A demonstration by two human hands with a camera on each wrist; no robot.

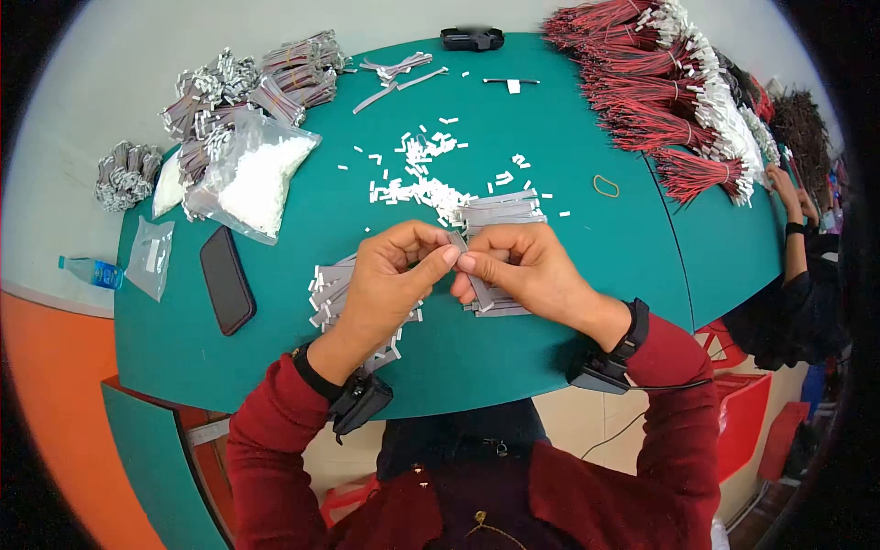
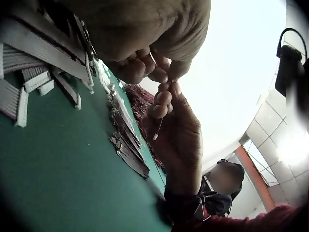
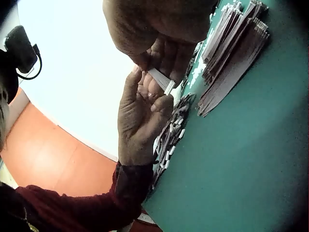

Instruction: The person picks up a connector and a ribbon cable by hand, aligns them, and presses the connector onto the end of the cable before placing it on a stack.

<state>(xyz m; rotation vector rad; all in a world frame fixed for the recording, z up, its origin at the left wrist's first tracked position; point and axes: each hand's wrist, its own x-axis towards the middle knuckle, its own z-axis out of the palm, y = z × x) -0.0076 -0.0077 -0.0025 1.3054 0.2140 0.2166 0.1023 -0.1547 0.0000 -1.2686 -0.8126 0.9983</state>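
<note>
Both hands meet over the table, pinching one short grey flat ribbon cable [image 1: 478, 291] between thumbs and fingers. My left hand [image 1: 385, 280] grips its upper end, where a white connector [image 3: 169, 87] shows in the right wrist view. The right hand [image 1: 541, 280] pinches it close beside the left thumb, and the cable slants down past its fingers. A small white end piece [image 2: 155, 137] hangs below that hand in the left wrist view. Ribbon cables with white connectors [image 1: 328, 291] lie beside the left hand. A stack of grey ribbon cables [image 1: 504, 211] lies behind and under the right hand.
Loose white connector pieces [image 1: 431, 194] are scattered beyond the hands. Left stand a bag of white pieces [image 1: 261, 183], a phone [image 1: 227, 280] and bundled cables [image 1: 215, 87]. Red-black wire bundles [image 1: 642, 87] fill the back right. Another person's arm [image 1: 794, 238] reaches in at right.
</note>
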